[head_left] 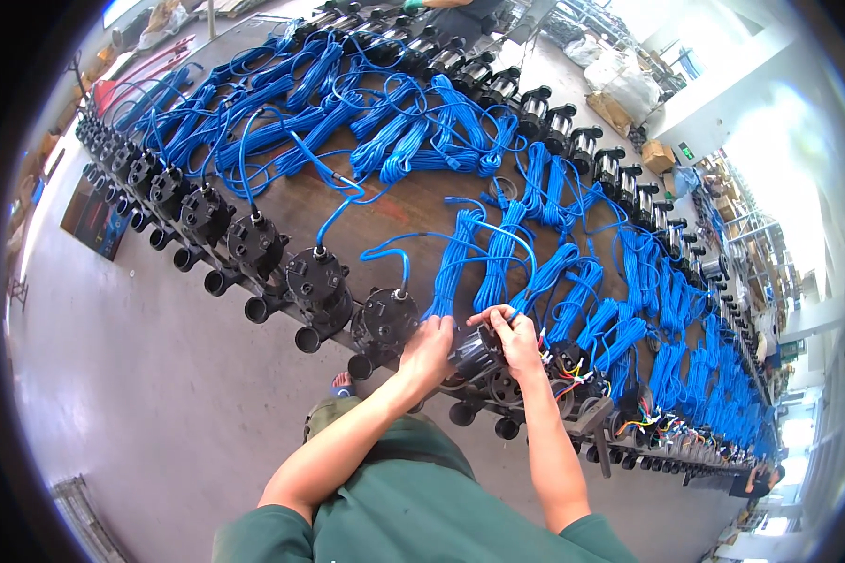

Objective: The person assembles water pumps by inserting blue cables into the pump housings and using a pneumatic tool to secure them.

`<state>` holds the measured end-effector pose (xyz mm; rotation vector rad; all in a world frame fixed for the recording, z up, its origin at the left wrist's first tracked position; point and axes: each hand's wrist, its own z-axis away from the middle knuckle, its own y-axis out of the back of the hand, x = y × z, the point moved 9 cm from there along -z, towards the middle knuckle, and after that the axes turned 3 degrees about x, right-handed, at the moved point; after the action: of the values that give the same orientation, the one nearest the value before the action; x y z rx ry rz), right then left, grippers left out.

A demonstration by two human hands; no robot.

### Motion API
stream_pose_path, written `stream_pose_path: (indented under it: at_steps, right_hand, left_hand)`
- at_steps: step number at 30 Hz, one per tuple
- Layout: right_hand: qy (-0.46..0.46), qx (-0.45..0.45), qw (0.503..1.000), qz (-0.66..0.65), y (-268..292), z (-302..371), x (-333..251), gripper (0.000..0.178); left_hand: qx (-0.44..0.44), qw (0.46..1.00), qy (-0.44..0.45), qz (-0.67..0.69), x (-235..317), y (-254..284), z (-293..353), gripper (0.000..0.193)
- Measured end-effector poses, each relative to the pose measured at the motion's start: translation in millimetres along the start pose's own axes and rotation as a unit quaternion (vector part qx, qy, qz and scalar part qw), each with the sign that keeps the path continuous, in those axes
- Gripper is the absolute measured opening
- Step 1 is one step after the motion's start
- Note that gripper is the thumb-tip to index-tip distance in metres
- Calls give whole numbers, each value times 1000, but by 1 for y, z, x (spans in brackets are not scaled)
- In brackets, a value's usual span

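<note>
A black pump cover (476,354) sits tilted between my two hands at the near edge of the bench. My right hand (519,343) is at the cover's right side, its fingers bent and closed around the blue cable (533,265) that loops down to it. My left hand (428,349) is at the cover's left side with its fingers curled in. Whatever its fingertips hold is hidden. Just beyond the left hand lies a tied bundle of blue cable (455,263). To the left stands a black pump (385,324) with a blue cable rising from its top.
More black pumps (254,244) line the near edge leftward. Open pump bodies with coloured wires (573,371) run rightward, beside a metal bracket (594,419). Blue cable bundles cover much of the brown bench (399,208). Black-and-silver units (534,109) line the far edge. Other people stand far off.
</note>
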<state>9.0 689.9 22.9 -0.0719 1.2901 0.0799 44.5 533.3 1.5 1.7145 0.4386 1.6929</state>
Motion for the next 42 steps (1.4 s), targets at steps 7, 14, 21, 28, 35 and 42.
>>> stream_pose_path:
  at_steps: [7, 14, 21, 28, 35, 42]
  right_hand:
    - [47, 29, 998, 7, 1, 12, 2, 21]
    - [62, 34, 997, 25, -3, 10, -3, 22]
    - [80, 43, 988, 121, -19, 13, -22, 24]
    - [170, 102, 953, 230, -26, 35, -30, 28]
    - [183, 142, 939, 256, -24, 46, -36, 26]
    - [167, 168, 932, 274, -23, 47, -40, 26]
  left_hand:
    - [34, 994, 69, 71, -20, -3, 18, 80]
    - [-15, 957, 113, 267, -52, -13, 34, 79]
    - [32, 969, 152, 192, -45, -4, 35, 63]
    - [144, 949, 59, 276, -55, -5, 55, 48]
    - [36, 890, 33, 454, -61, 4, 74, 51]
    - [92, 937, -84, 327, -48, 14, 76, 59]
